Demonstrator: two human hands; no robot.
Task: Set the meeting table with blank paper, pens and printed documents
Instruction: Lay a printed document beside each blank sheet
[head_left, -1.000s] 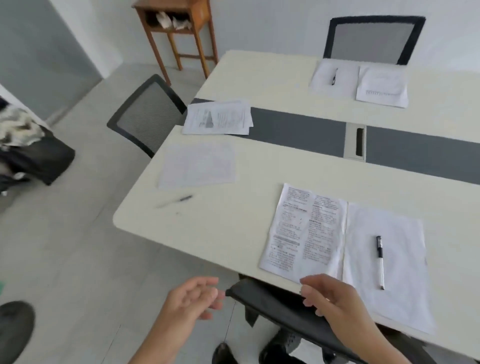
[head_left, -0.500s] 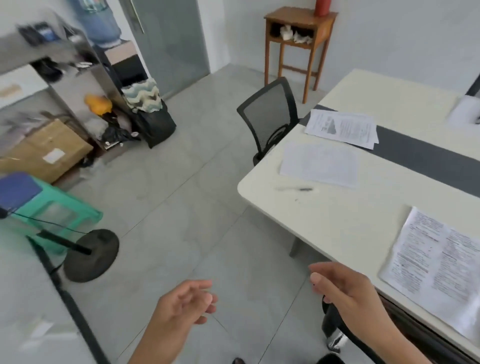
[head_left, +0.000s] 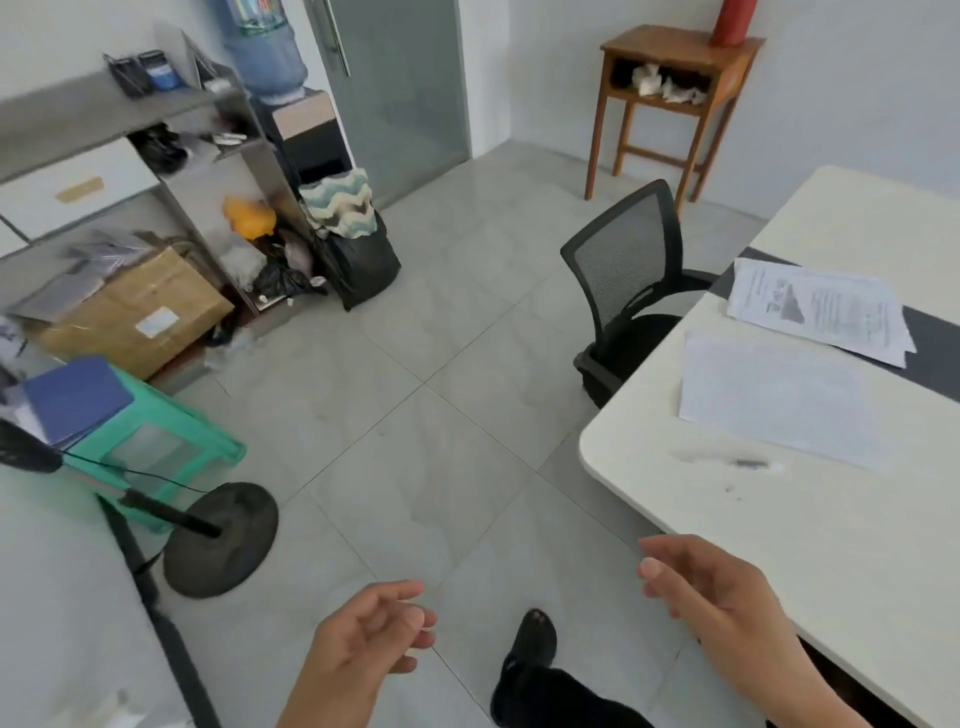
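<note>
The cream meeting table (head_left: 841, 525) fills the right side. On its near end lie a blank sheet (head_left: 779, 400), a pen (head_left: 727, 460) in front of the sheet, and a printed document (head_left: 815, 309) on the dark centre strip. My left hand (head_left: 363, 639) hangs over the floor at bottom centre, fingers loosely curled, holding nothing. My right hand (head_left: 711, 587) is beside the table's near edge, fingers relaxed and empty.
A black mesh chair (head_left: 628, 275) stands at the table's end. A wooden side table (head_left: 675, 98) is at the back wall. Shelving (head_left: 119, 171) with boxes, a green stool (head_left: 150, 441) and a fan base (head_left: 221, 538) line the left. Tiled floor lies between.
My view has swung left, away from the table. The near place setting with document, paper and pen has left the frame. Both hands stay empty in front of me.
</note>
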